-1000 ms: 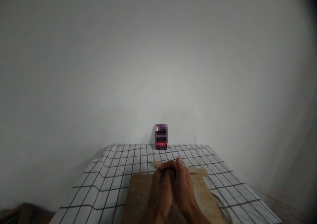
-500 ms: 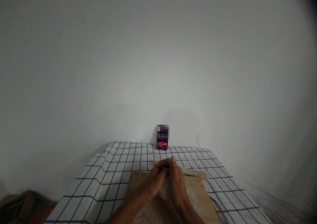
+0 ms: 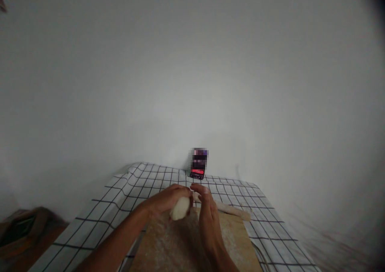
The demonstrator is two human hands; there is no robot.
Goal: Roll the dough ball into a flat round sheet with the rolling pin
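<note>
A pale lump of dough (image 3: 180, 208) is gripped in my left hand (image 3: 168, 198), held over the upper left part of a floury wooden board (image 3: 177, 244). Just to its right, my right hand (image 3: 209, 216) is upright with the fingers bent toward the left hand; its palm shows nothing held. The fingertips of both hands come close together, and I cannot tell whether they touch. Behind the hands, a wooden rolling pin (image 3: 233, 211) lies along the far edge of the board, its left part partly covered by my right hand.
The table has a white cloth with black grid lines (image 3: 120, 200). A phone (image 3: 197, 166) with a lit screen leans on the white wall (image 3: 192, 83) at the back. A cable (image 3: 261, 254) runs beside the board's right side. A brown, box-like object (image 3: 22, 228) is at lower left.
My hands, cupped together before, have come apart. The left has turned and shifted left, bringing the dough into sight. The view has tilted slightly.
</note>
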